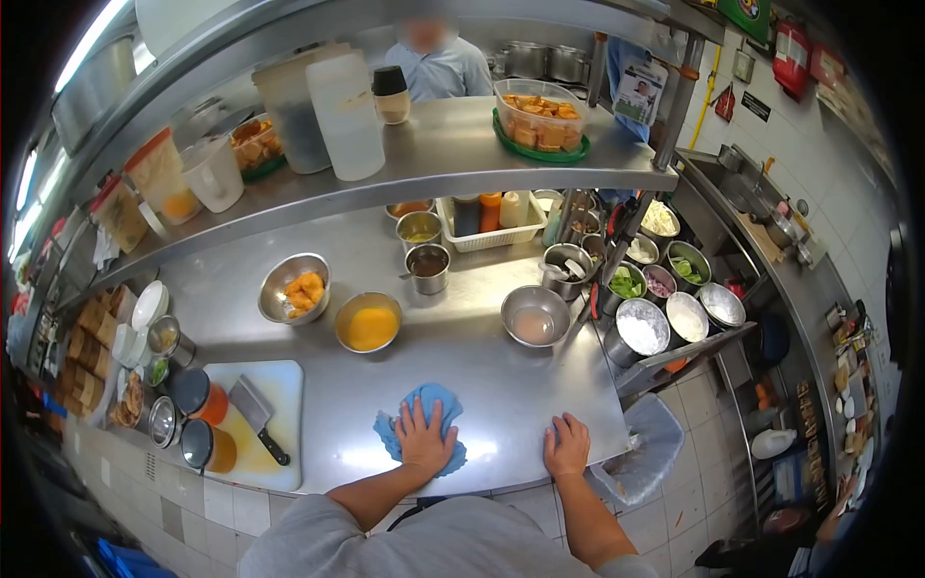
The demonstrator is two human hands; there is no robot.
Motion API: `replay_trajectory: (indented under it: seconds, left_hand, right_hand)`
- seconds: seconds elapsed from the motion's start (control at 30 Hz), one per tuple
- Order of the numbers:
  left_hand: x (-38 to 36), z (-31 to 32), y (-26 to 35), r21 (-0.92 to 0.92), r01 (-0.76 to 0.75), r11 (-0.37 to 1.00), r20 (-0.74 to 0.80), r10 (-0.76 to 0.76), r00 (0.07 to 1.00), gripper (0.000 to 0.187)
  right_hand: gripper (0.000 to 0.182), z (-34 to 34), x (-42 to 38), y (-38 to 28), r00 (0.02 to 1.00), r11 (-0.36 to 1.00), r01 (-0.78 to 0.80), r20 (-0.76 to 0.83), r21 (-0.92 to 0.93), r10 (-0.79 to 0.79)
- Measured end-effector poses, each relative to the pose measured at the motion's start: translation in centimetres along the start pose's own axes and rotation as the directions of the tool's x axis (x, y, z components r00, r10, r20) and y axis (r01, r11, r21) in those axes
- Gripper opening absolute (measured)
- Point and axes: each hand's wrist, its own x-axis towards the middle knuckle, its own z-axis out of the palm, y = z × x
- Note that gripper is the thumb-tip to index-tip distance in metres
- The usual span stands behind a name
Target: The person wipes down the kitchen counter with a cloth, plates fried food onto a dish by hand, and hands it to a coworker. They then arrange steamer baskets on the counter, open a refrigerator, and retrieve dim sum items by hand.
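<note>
My left hand (424,438) lies flat on a crumpled blue cloth (440,397), fingers spread, pressing it against the steel table (520,414). My right hand (568,443) rests on the tabletop near its front right corner, fingers laid down and nothing in them. Beyond the cloth stands a steel bowl of yellow-orange liquid (370,324). To its left, another steel bowl (279,279) holds orange pieces of food. A third bowl (536,318), with a little pale liquid, is ahead of my right hand.
At left, a white cutting board (289,385) carries a cleaver (252,409) and two dark-lidded jars (208,445). A shelf (434,173) crosses above the table with containers on it. Right are several ingredient pots (642,326) and a lined bin (650,448). A person (438,69) stands opposite.
</note>
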Motion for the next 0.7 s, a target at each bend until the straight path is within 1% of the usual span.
replay_trajectory:
  seconds: [0.23,0.3,0.37,0.67,0.7]
  left_hand:
    - [0.0,0.3,-0.1,0.001,-0.002,1.000,0.004,0.001,1.000,0.074]
    - [0.0,0.3,0.0,0.004,-0.009,1.000,0.013,0.009,1.000,0.074]
    - [0.1,0.0,0.2,-0.005,0.016,1.000,0.044,-0.015,0.999,0.074]
    - [0.2,-0.6,0.4,-0.035,0.009,0.999,0.045,-0.008,0.999,0.074]
    - [0.2,-0.6,0.5,-0.041,-0.010,0.999,0.046,0.011,0.999,0.074]
  right_hand:
    - [0.032,0.1,0.0,0.2,1.000,1.000,-0.014,0.011,0.000,0.014]
    - [0.032,0.1,-0.1,0.2,1.000,1.000,-0.022,-0.003,0.003,0.022]
    - [0.032,0.0,0.1,0.4,1.000,0.999,-0.013,0.004,0.035,0.013]
    - [0.032,-0.2,0.2,0.3,1.000,1.000,-0.002,-0.004,0.010,0.002]
    - [0.032,-0.3,0.2,0.3,1.000,1.000,-0.013,-0.017,0.000,0.013]
